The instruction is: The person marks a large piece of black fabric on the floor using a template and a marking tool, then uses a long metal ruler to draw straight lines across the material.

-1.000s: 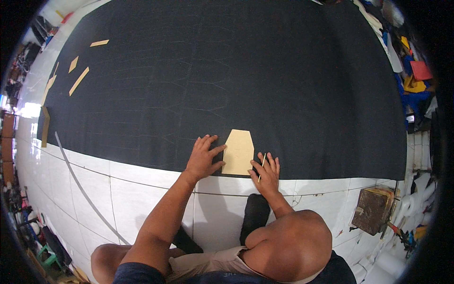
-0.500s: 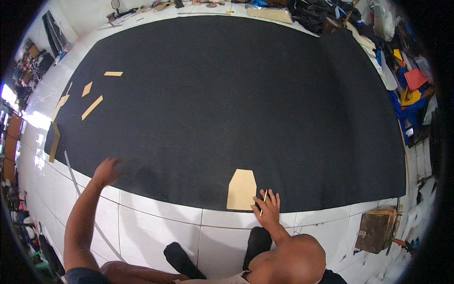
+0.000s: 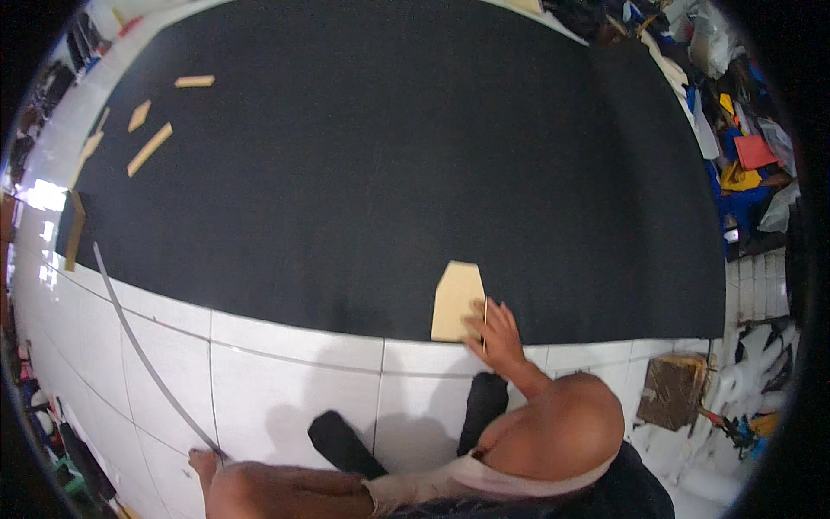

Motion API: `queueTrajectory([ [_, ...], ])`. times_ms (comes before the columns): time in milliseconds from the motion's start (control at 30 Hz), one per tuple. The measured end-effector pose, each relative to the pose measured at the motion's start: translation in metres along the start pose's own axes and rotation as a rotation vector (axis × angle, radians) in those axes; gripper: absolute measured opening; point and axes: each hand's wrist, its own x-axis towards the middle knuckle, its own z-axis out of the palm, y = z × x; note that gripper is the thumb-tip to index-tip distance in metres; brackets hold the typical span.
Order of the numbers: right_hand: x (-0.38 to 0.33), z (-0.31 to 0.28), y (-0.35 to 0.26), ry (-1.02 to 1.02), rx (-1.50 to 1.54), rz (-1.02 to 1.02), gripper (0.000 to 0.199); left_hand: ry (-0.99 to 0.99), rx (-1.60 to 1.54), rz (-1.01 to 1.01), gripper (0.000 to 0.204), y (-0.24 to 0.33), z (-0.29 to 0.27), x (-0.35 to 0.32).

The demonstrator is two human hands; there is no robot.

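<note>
My right hand (image 3: 495,332) rests at the right edge of a tan card pattern piece (image 3: 456,298) with cut top corners, fingers partly over it. A thin, pale yellowish pen (image 3: 485,303) is held between its fingers, mostly hidden by them. The pattern piece lies flat at the near edge of a large black sheet (image 3: 346,173). At the lower left, beside my knee, my left hand (image 3: 202,462) is at the near end of a long grey ruler-like strip (image 3: 147,356). Its fingers are partly hidden, so its grip is unclear.
Several narrow tan card pieces (image 3: 150,150) lie on the sheet's left part. White floor tiles (image 3: 285,389) border it, with my dark-socked feet (image 3: 346,445) on them. A brown block-like object (image 3: 672,392) sits at right, below heaps of plastic and coloured scraps (image 3: 754,152).
My left hand has moved from the black sheet back to the strip's near end. My right hand has shifted slightly onto the pattern piece. The whole view has tilted down.
</note>
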Motion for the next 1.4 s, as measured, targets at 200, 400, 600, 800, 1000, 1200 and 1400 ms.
queueTrajectory([
  [200, -0.001, 0.001, 0.013, 0.095, 0.070, 0.186, 0.044, -0.085, -0.164, 0.000, 0.084, 0.001, 0.000, 0.006],
  [400, -0.002, 0.007, 0.012, 0.092, 0.071, 0.192, 0.040, -0.023, -0.003, 0.391, 0.075, 0.021, 0.002, 0.001],
  [600, -0.015, 0.000, 0.034, 0.384, 0.231, 0.314, 0.034, 0.041, 0.009, 0.963, 0.052, 0.206, 0.021, -0.029],
  [800, -0.018, 0.007, 0.032, 0.427, 0.358, 0.373, 0.028, -0.200, 0.523, 1.438, 0.044, 0.450, 0.030, -0.218],
  [1000, -0.034, 0.017, 0.026, 0.503, 0.484, 0.371, 0.025, -0.477, 0.998, 1.612, 0.051, 0.520, 0.116, -0.362],
  [1200, -0.043, 0.013, 0.001, 0.510, 0.565, 0.336, 0.025, -0.616, 0.863, 1.841, 0.064, 0.470, 0.244, -0.426],
  [1400, -0.053, 0.022, 0.000, 0.507, 0.786, 0.472, 0.022, -0.671, 0.795, 1.917, 0.085, 0.455, 0.265, -0.432],
])
